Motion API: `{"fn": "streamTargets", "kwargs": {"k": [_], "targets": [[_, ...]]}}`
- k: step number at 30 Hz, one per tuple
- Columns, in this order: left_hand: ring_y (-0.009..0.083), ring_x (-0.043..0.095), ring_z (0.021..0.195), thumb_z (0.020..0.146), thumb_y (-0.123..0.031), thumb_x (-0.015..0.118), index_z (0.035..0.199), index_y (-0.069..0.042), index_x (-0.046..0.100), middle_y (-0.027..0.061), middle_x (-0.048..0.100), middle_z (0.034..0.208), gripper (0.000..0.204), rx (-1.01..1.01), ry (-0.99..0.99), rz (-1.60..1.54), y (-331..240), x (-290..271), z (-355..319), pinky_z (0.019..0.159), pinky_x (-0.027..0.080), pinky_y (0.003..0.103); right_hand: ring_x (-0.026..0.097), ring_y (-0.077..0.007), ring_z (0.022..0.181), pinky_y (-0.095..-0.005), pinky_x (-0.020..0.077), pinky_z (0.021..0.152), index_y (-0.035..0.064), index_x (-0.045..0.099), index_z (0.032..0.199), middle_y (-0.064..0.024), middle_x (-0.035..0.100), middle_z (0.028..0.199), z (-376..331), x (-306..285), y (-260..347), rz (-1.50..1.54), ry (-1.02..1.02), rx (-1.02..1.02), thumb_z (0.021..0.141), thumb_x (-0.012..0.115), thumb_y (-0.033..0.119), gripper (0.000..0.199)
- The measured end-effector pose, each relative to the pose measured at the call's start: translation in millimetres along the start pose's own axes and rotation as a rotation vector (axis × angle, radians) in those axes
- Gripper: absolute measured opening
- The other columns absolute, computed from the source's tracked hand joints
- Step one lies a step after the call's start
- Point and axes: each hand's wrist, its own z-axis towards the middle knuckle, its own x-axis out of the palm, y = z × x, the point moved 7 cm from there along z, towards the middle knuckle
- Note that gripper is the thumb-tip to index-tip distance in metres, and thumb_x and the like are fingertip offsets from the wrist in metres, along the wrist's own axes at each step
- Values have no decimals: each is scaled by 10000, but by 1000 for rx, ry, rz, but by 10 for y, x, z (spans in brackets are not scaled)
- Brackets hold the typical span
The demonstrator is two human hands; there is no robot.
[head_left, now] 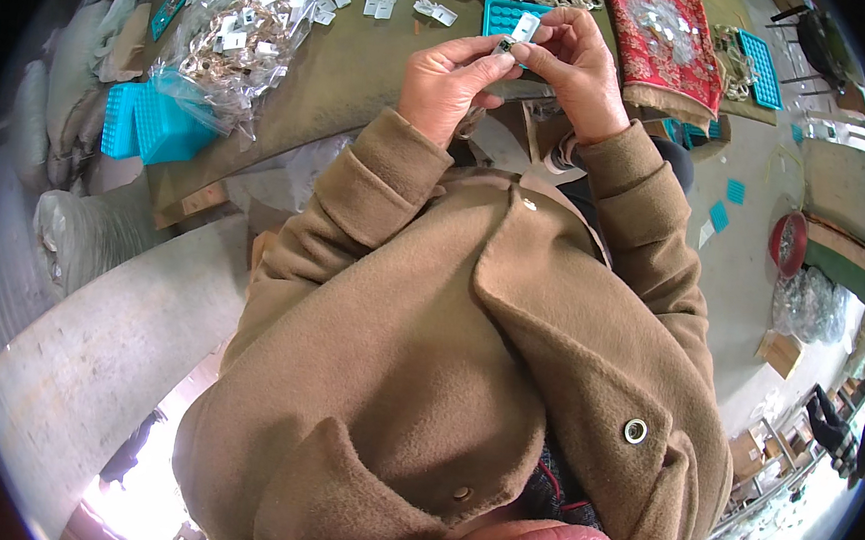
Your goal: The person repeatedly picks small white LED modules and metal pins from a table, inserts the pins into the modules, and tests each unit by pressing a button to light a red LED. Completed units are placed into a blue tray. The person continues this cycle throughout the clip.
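Close together over the near edge of the table, both my hands are closed in a pinch. My right hand (579, 68) grips a small white card (526, 27) between thumb and fingers, holding it tilted up. My left hand (454, 83) pinches a tiny dark piece (505, 46) against the card's lower end; its exact kind is too small to make out. Just behind my fingers lies a blue tray (497, 16) with round pockets, partly hidden by the hands. Several loose white cards (436, 11) lie on the table left of the tray.
A clear plastic bag (232, 50) of small metallic pieces and white cards covers the table's left side, beside blue baskets (167, 123). At right, a red patterned cloth (669, 46) bears small clear pieces. Another blue tray (760, 68) sits beyond it. A red basin (787, 243) stands farther right.
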Motion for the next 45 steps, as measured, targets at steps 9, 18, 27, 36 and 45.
{"fn": "streamTargets", "kwargs": {"k": [9,18,27,36,45], "targets": [[104,668,886,946,-197,597,1088,-56,641,12,682,976,205,-254,89,-198,183,120,-37,583,471,164,590,-65,710,-212,474,633,-23,668,950,-8,648,786,-162,98,158,-178,17,-84,987,541,241,295],[67,663,784,910,-226,666,999,-142,607,58,660,932,136,-579,309,-677,519,305,0,437,406,124,629,-185,916,-295,514,829,-41,616,1143,-134,665,1050,-208,-23,-192,419,138,302,971,522,165,285],[-5,520,631,889,-278,689,1004,-170,589,43,623,885,187,-623,206,-816,658,418,69,399,332,122,641,-124,873,-257,532,816,-23,628,1201,-110,677,1054,-188,-163,-161,416,206,151,900,603,128,337],[16,473,567,928,-326,632,972,-97,595,-34,548,765,236,-683,250,-689,722,559,128,398,331,159,635,-266,794,-350,528,709,81,685,1101,-114,669,878,-359,-336,286,-620,-22,-541,772,712,71,330],[80,548,747,926,-253,635,1094,-102,626,-33,636,910,226,-586,206,-309,703,609,188,511,411,197,662,-286,934,-348,534,790,50,647,1141,-131,677,1047,-523,-579,188,-559,-26,-311,786,719,90,365]]}}
